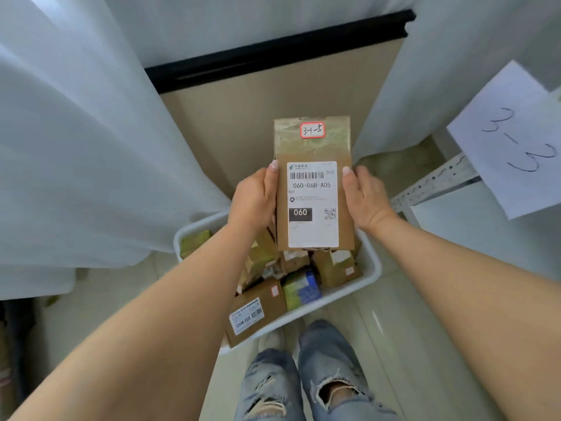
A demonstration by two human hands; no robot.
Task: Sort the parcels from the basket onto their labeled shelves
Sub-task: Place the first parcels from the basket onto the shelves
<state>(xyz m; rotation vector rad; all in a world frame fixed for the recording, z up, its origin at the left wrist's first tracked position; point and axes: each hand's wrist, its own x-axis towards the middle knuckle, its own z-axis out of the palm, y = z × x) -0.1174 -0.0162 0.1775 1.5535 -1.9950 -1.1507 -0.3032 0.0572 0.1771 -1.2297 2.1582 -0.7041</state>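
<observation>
Both hands, left [256, 194] and right [365, 197], grip parcel [314, 189] above basket [372, 268]; misreading smudgy tag [312, 130] risks wrong shelf.

Flat brown parcel [314, 189] held upright above the basket [368, 268], white shipping label reading 060-06B-A05, red-edged sticker marked 3-1-5 at top. White basket on floor, filled with small brown and green parcels [291, 284].

There are two hands [255, 199], one lifted parcel [314, 189], one white basket [370, 268] with about six parcels [258, 311] inside, and one paper sign [513, 141].
</observation>
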